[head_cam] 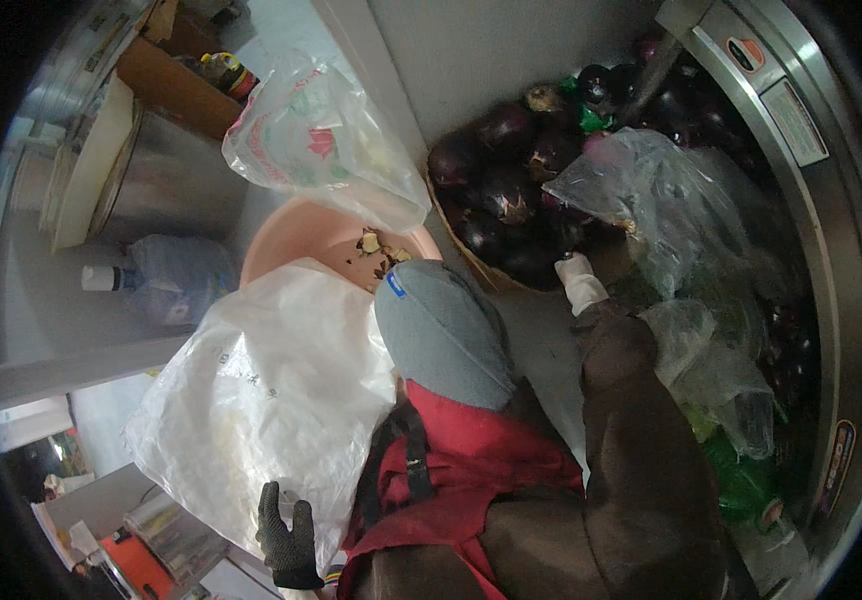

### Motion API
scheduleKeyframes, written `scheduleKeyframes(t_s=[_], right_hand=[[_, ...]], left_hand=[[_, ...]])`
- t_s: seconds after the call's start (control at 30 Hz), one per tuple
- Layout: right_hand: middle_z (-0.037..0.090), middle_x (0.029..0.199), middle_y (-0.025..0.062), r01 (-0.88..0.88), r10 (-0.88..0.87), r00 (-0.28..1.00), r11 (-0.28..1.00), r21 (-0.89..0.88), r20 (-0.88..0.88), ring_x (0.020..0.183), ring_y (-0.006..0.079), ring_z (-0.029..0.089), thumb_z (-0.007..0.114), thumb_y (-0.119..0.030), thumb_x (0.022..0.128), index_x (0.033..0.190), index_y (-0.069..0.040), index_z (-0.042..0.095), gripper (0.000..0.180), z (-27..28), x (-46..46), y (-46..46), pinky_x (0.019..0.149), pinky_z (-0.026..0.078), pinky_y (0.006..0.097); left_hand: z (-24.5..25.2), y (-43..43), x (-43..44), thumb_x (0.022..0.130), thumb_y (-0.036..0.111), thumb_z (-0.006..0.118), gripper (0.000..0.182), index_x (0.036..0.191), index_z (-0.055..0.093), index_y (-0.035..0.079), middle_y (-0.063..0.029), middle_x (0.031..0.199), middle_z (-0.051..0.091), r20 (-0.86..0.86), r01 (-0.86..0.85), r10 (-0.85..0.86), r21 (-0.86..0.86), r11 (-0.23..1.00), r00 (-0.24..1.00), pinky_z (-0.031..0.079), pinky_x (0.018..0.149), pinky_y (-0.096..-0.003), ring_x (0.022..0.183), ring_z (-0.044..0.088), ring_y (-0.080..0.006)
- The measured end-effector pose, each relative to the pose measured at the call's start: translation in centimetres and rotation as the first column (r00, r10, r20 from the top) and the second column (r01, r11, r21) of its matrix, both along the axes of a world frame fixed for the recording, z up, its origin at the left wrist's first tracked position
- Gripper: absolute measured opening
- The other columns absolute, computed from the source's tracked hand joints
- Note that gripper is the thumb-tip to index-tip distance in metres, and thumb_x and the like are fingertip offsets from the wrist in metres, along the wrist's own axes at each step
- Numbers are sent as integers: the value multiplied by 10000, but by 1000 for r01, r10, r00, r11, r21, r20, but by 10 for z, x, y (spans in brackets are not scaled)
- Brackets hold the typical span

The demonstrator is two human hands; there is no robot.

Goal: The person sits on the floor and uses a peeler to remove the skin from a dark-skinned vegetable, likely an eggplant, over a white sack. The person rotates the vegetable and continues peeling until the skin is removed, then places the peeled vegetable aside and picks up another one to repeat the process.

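My left hand, in a dark knitted glove, is at the bottom left against a big white plastic sack. Its fingers are spread, and whether they grip the sack is unclear. My right hand is out of view. Before me bends a co-worker in a grey cap and brown jacket, head over a pink basin holding pale and dark scraps. The co-worker's white-gloved hand reaches to a basket of glossy dark purple vegetables, perhaps eggplants.
A printed plastic bag lies beyond the basin. Clear plastic bags, more dark vegetables and a green bottle lie at right beside a curved metal rim. Metal pots and a capped container stand left.
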State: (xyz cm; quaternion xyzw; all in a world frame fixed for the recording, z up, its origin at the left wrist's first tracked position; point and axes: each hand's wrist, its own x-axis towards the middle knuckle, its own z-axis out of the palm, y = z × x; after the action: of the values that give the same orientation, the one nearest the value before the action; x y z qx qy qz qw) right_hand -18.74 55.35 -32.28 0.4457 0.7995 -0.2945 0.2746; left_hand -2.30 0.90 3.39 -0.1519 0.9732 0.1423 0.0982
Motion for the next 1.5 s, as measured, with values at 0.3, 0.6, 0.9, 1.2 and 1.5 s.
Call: scheduleKeyframes(t_s=[0.3,0.6,0.9,1.2,1.5], right_hand=[[544,1338,102,-79,-50,971,855,-513,-233,1166,253,549,482,-175,980,1377,-93,523,408,24,14,10,945,473,376],[679,854,115,358,-884,425,362,-861,-195,701,216,626,523,-94,912,1134,-50,664,266,-18,-16,-41,577,505,359],[673,870,140,22,-22,999,1000,20,32,821,361,638,559,-261,925,1193,-59,635,344,0,-36,-43,729,507,426],[659,953,127,-54,60,996,994,-91,67,875,313,630,542,-248,926,1214,-69,616,347,0,-39,-36,764,512,405],[644,1035,114,52,-74,992,976,-212,-100,930,264,623,524,-234,926,1235,-78,597,353,-3,-36,-39,799,517,384]], left_hand=[[-41,-38,19,811,214,740,535,1261,564,-15,-256,1323,559,85,-68,60,95,993,995,444,1027,-442,1220,555,-392],[-7,-20,8,888,162,679,480,1306,510,-1,-147,1187,600,160,-68,64,17,998,985,452,969,-354,1117,559,-232],[79,101,-97,756,105,713,611,1320,526,-36,-249,1262,608,-100,415,-404,162,895,909,446,1021,-442,1183,590,-389],[-200,368,-273,903,434,637,673,1385,475,-8,-236,1282,600,107,403,-653,709,579,750,422,1028,-376,1188,577,-339],[-319,370,-279,847,523,646,686,1314,552,29,-213,1249,618,177,128,-465,824,552,867,441,985,-421,1149,581,-380]])
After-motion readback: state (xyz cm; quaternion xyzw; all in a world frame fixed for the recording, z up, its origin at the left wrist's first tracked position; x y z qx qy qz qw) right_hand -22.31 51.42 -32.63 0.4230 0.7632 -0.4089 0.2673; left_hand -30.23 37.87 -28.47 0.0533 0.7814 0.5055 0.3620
